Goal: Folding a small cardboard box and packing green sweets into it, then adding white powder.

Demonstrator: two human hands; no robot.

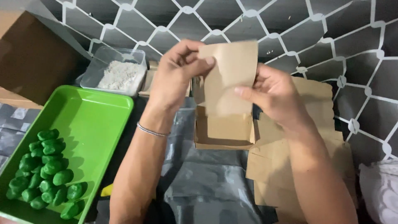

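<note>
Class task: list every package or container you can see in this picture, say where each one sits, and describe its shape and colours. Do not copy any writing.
Brown card box: centre, lid flap held up by left hand and right hand.
Flat brown card blanks: stacked right of the box.
Clear plastic tub: upper left, rectangular, white grains inside.
Green tray: left, rectangular, holding green lumps.
Large brown carton: top-left corner.

The box [226, 95] is matt brown kraft card, the flat sheets [290, 166] beside it the same dull paper. The green tray [95, 120] is glossy smooth plastic; the tub [93, 70] is clear plastic. The bracelet [152, 131] looks like shiny metal. Grey sheeting [199, 178] has a slight sheen.
</note>
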